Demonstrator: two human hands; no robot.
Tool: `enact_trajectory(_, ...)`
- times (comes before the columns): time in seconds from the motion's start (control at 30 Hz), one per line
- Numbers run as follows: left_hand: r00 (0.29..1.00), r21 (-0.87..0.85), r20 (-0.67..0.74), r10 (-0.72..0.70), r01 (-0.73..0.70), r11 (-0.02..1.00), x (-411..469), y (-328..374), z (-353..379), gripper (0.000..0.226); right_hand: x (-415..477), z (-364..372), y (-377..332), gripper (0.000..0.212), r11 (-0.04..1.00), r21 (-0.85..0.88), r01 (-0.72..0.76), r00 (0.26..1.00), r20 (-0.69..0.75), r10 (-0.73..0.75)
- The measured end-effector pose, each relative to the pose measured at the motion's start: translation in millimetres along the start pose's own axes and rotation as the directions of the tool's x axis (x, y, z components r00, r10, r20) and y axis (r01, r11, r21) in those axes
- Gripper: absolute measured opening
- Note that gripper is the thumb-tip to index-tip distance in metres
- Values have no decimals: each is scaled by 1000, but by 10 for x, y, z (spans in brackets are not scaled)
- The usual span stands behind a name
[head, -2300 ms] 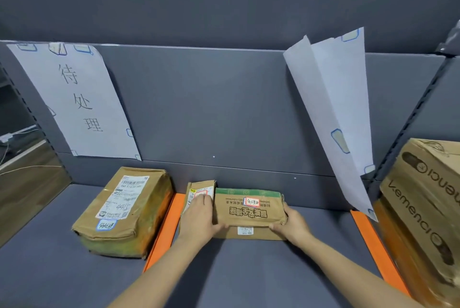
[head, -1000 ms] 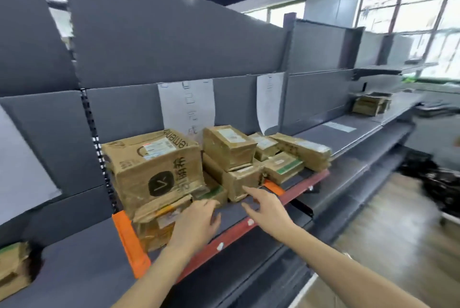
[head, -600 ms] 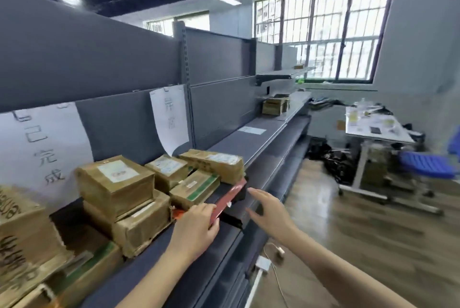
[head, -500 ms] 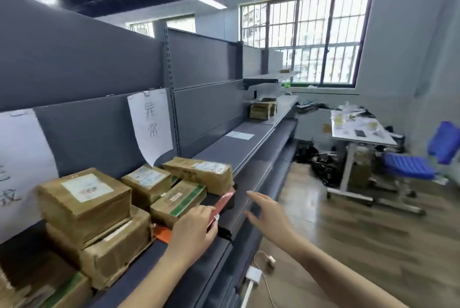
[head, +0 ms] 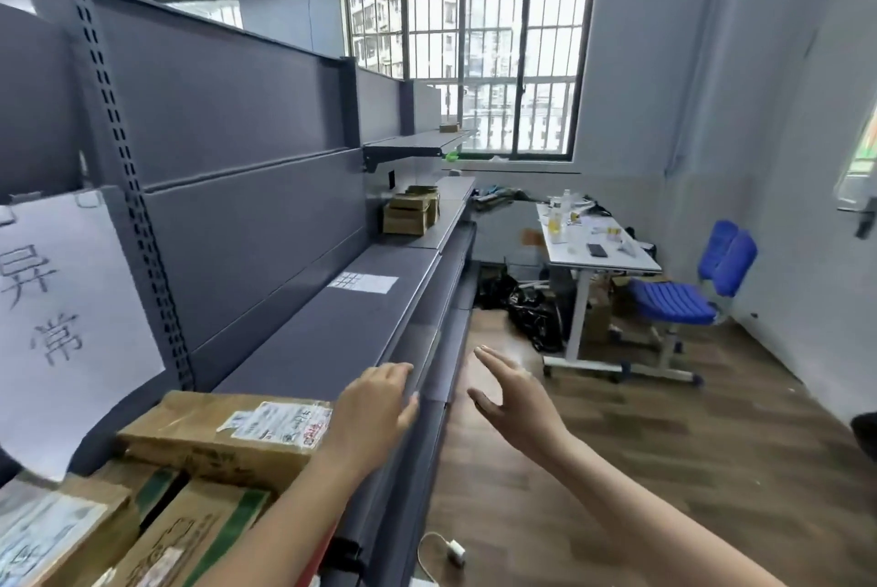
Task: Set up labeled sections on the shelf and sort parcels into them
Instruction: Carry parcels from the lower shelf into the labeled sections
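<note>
A long grey shelf runs away from me along the left. My left hand hovers over its front edge, fingers relaxed and holding nothing. Out over the floor to the right of the shelf, my right hand is spread with straight fingers, also empty. Brown cardboard parcels with shipping labels sit at the bottom left, beneath a white paper sign with handwritten characters taped to the back panel. A small stack of parcels stands far down the shelf. A white sheet lies flat midway along it.
A white desk with small items and a blue chair stand on the wooden floor to the right, under a barred window. Black bags lie beside the desk leg. A white charger and cable lie on the floor near the shelf base.
The view has swung right along the shelf, from the sorted parcels toward the far end. Both hands left the box they held and now reach forward empty.
</note>
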State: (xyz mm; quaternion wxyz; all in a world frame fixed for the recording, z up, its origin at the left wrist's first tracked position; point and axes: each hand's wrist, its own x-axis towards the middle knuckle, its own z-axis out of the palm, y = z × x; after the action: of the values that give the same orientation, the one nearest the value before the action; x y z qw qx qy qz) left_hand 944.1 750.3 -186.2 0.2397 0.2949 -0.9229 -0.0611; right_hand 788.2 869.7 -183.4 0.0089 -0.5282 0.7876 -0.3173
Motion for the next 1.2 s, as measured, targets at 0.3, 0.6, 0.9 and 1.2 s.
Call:
enact_trajectory(0.3, 993, -4, 82, 87, -87, 996, 1304, 127, 789, 43, 969, 14, 1087, 58, 995, -1, -99, 995, -33, 99)
enact_trajectory(0.6, 994, -43, 61, 91, -88, 995, 3459, 600, 1798, 45, 2717, -450, 2524, 62, 999, 16, -43, 995, -90, 45)
enact_trajectory(0.9, 996, -81, 52, 66, -62, 995, 5045, 900, 2553, 47, 3955, -731, 3825, 63, 996, 13, -85, 995, -48, 85)
enact_trajectory(1.2, 1000, -83, 4, 4, -4, 997, 6585, 610, 3356, 56, 5497, -564, 4875, 64, 999, 0, -50, 999, 12, 50)
